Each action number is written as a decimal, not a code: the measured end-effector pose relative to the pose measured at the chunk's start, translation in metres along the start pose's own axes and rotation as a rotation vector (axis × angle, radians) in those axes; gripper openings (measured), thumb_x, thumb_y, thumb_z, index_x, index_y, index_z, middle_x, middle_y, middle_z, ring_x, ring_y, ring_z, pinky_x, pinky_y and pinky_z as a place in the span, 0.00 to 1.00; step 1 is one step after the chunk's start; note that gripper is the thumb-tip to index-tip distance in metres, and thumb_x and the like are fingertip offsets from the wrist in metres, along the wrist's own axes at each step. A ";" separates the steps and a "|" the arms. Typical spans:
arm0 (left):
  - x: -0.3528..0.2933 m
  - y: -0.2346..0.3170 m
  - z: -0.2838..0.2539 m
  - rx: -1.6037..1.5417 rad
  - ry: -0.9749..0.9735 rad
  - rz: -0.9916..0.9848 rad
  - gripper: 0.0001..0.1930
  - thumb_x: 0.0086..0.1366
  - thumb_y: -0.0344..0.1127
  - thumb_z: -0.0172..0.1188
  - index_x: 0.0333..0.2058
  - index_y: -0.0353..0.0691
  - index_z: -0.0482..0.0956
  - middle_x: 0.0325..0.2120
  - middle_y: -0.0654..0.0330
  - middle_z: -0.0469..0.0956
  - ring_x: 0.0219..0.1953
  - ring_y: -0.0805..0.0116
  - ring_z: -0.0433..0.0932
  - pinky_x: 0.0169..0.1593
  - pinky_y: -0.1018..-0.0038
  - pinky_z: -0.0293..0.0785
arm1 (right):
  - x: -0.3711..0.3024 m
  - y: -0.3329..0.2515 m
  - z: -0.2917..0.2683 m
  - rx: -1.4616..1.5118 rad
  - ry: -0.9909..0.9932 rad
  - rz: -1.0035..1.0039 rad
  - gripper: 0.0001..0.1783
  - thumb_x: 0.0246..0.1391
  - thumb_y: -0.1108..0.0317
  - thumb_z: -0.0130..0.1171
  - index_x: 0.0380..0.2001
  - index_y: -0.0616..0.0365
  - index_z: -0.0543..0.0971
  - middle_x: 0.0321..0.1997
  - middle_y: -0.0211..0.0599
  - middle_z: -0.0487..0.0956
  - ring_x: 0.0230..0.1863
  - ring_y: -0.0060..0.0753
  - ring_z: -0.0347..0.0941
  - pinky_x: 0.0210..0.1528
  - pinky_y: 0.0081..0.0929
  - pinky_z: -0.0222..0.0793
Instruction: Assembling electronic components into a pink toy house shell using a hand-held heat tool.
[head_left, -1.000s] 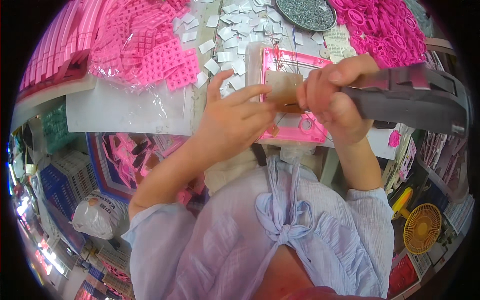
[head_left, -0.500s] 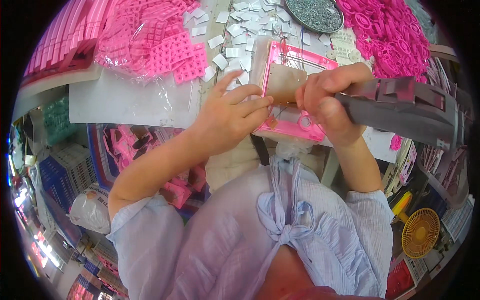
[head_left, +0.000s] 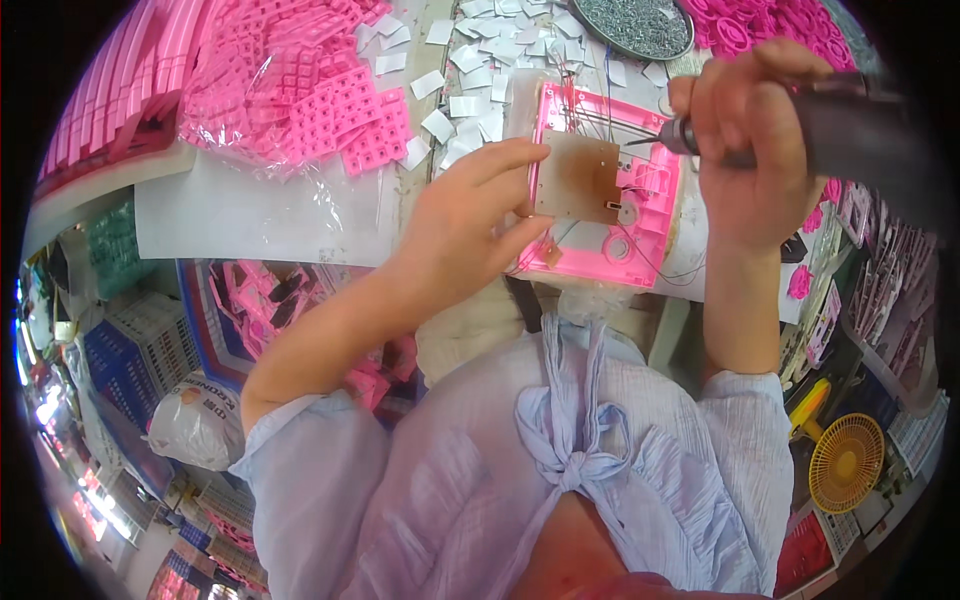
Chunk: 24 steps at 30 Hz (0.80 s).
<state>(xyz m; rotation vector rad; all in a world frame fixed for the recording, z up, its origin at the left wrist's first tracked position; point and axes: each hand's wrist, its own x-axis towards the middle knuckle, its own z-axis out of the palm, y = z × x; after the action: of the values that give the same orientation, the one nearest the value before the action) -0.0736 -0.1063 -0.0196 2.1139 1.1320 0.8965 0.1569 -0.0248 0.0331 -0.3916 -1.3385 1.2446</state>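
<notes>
A pink plastic casing [head_left: 590, 268] lies in front of me with a brown circuit board [head_left: 582, 178] in it. Thin wires run from the board toward the far side and across the casing. At the casing's left edge, the thumb and fingers of my left hand [head_left: 462, 218] hold the rim by the board. My right hand [head_left: 755, 150] is wrapped round a dark power screwdriver [head_left: 850, 135], which lies nearly level. Its thin bit points left over the right part of the casing, near the board's upper right corner. Whether the bit touches anything cannot be told.
A round tray of small screws [head_left: 640, 22] stands at the back. White square pieces [head_left: 478, 75] lie scattered beside it. Pink keypad-like parts [head_left: 340, 120] are heaped at the left, more pink parts [head_left: 730, 25] at the back right. A yellow fan [head_left: 845, 462] is at the lower right.
My right hand has moved right and away with the screwdriver, uncovering the board and the bit. My left hand has changed its finger position on the casing's edge.
</notes>
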 end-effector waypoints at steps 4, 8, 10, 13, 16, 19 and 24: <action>-0.001 0.000 0.012 0.079 0.031 0.025 0.10 0.55 0.25 0.70 0.26 0.35 0.74 0.50 0.48 0.81 0.56 0.47 0.78 0.53 0.62 0.78 | 0.015 -0.013 0.013 -0.314 0.259 -0.012 0.20 0.58 0.74 0.57 0.54 0.60 0.71 0.23 0.29 0.70 0.22 0.23 0.66 0.35 0.32 0.71; 0.000 0.002 0.013 0.115 0.009 0.023 0.08 0.55 0.24 0.69 0.32 0.34 0.78 0.46 0.51 0.83 0.57 0.48 0.79 0.52 0.63 0.79 | 0.017 -0.016 0.023 -0.331 0.387 -0.045 0.20 0.55 0.76 0.60 0.51 0.62 0.70 0.21 0.29 0.73 0.19 0.20 0.67 0.32 0.27 0.73; -0.002 0.000 0.015 0.124 0.013 0.036 0.11 0.55 0.24 0.69 0.37 0.33 0.79 0.41 0.51 0.83 0.56 0.48 0.79 0.50 0.63 0.79 | 0.012 -0.014 0.015 -0.286 0.300 -0.051 0.20 0.55 0.76 0.59 0.51 0.62 0.70 0.21 0.30 0.74 0.19 0.21 0.68 0.33 0.27 0.73; -0.003 0.002 0.014 0.132 0.008 0.028 0.15 0.56 0.23 0.68 0.43 0.32 0.80 0.35 0.52 0.81 0.55 0.48 0.80 0.47 0.64 0.79 | 0.003 -0.012 0.005 -0.148 0.142 0.010 0.21 0.54 0.76 0.59 0.52 0.61 0.70 0.24 0.33 0.75 0.22 0.25 0.69 0.34 0.30 0.73; -0.001 0.003 0.012 0.154 -0.016 0.023 0.16 0.57 0.24 0.67 0.46 0.33 0.80 0.32 0.52 0.80 0.52 0.49 0.81 0.45 0.64 0.79 | -0.014 -0.003 0.006 0.055 0.038 0.099 0.20 0.60 0.75 0.55 0.55 0.58 0.69 0.24 0.32 0.69 0.23 0.26 0.64 0.35 0.37 0.70; 0.003 0.010 0.007 0.195 -0.099 -0.023 0.12 0.58 0.24 0.64 0.42 0.33 0.78 0.38 0.51 0.81 0.54 0.46 0.79 0.50 0.62 0.78 | -0.035 0.004 0.029 0.136 0.047 0.170 0.19 0.58 0.74 0.58 0.52 0.59 0.67 0.23 0.35 0.71 0.21 0.25 0.64 0.32 0.34 0.72; 0.001 0.010 0.013 0.191 -0.064 -0.027 0.16 0.56 0.25 0.63 0.45 0.32 0.78 0.40 0.51 0.82 0.56 0.47 0.77 0.53 0.61 0.77 | -0.042 0.010 0.043 -0.224 -0.095 0.125 0.15 0.59 0.75 0.59 0.46 0.60 0.67 0.22 0.34 0.70 0.18 0.21 0.63 0.31 0.33 0.73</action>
<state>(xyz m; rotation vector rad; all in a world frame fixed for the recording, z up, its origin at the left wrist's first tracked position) -0.0583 -0.1125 -0.0195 2.2566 1.2527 0.7277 0.1253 -0.0740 0.0161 -0.5872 -1.5616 1.2310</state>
